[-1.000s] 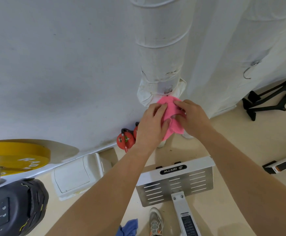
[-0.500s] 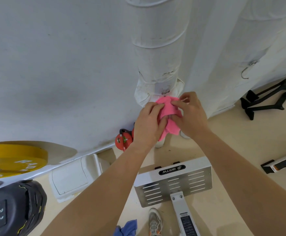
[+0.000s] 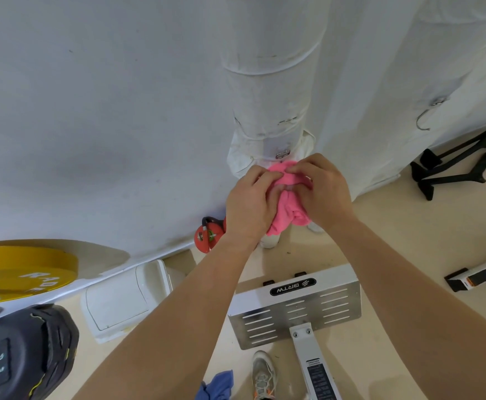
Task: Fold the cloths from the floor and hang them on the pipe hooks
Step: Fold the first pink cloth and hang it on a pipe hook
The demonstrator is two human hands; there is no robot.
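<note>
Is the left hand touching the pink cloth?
Touching. In the head view the left hand pinches the pink cloth near its top.

The cloth (image 3: pixel 289 209) is held between the left hand (image 3: pixel 250 206) and the right hand (image 3: pixel 322 192), just before the wrapped pipe (image 3: pixel 267 82). A hook (image 3: pixel 423 119) hangs on the second pipe (image 3: pixel 449 62) to the right. Another cloth (image 3: pixel 215 385) lies on the floor (image 3: pixel 409 241) below, left of a shoe (image 3: pixel 262 373). A kettlebell (image 3: pixel 208 235) sits left of the wrapped pipe's foot.

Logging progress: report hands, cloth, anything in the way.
Left hand and right hand grip pink cloth, bunched. Cloth under pipe hook; hooked or not, can't tell. Blue cloth on floor. Nothing blocking.
</note>
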